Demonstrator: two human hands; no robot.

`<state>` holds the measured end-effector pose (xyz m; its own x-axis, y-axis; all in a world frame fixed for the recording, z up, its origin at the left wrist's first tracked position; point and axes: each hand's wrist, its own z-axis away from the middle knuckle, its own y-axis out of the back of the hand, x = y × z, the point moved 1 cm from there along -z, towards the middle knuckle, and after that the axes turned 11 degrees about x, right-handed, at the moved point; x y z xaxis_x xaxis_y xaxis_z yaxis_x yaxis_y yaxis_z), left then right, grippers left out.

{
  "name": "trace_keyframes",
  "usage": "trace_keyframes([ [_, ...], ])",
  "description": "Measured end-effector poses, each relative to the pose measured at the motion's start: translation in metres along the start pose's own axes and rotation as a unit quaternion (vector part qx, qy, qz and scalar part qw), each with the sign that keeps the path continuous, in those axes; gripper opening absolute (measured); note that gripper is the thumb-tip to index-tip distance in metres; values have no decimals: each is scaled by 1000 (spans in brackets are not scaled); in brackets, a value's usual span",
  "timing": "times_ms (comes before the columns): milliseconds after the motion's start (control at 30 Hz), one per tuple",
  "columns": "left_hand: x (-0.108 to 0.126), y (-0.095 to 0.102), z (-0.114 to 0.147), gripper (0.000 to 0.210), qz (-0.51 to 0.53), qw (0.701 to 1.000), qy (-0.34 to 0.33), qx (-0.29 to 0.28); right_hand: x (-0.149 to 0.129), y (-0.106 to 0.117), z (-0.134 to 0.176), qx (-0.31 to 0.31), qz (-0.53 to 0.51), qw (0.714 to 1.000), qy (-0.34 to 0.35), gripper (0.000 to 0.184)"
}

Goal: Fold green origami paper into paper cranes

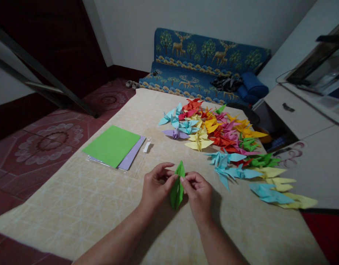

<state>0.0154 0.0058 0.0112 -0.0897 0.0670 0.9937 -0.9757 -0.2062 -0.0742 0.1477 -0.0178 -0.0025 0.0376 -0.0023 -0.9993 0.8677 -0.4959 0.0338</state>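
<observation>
Between my two hands is a folded piece of green origami paper [177,191], long and pointed at both ends, with a crease down its middle. My left hand [159,184] pinches its left side between thumb and fingers. From the right, my right hand [197,191] grips the opposite side, thumb near the centre crease. The fingertips behind the paper are partly hidden. Both hands are just above the cloth-covered table [103,213].
Many folded paper cranes [210,125] in several colours spread over the table's right side. On the left lies a stack of square paper, green sheet [112,145] over purple sheet [132,152], beside a small white strip [147,147]. A blue sofa [191,79] stands behind.
</observation>
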Motion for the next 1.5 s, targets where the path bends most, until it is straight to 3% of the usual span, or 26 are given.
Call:
trace_keyframes([
  [67, -4, 0, -2, 35, 50, 997, 40, -35, 0, 1, -1, 3, -3, 1000, -6, 21],
  [167, -9, 0, -5, 23, 78, 988, 94, -92, 0, 2, -3, 5, -15, 1000, -20, 22],
  [433, -1, 0, -5, 21, 81, 977, 133, -144, 6, 4, -6, 4, -26, 999, -29, 24],
  [833, -5, -1, -4, 24, 84, 975, 143, -151, 10, 2, -5, 31, 7, 999, 3, 26],
  [1133, 1, -2, -5, 22, 85, 987, 114, -70, 2, -2, 0, -29, -15, 999, -10, 17],
  [1300, -11, -3, -6, 23, 62, 989, 104, -85, 5, -2, 1, 16, 34, 997, 60, 11],
  [1500, -18, -3, -7, 23, 49, 991, 87, -94, 7, 1, 0, 15, 111, 978, 178, 4],
])
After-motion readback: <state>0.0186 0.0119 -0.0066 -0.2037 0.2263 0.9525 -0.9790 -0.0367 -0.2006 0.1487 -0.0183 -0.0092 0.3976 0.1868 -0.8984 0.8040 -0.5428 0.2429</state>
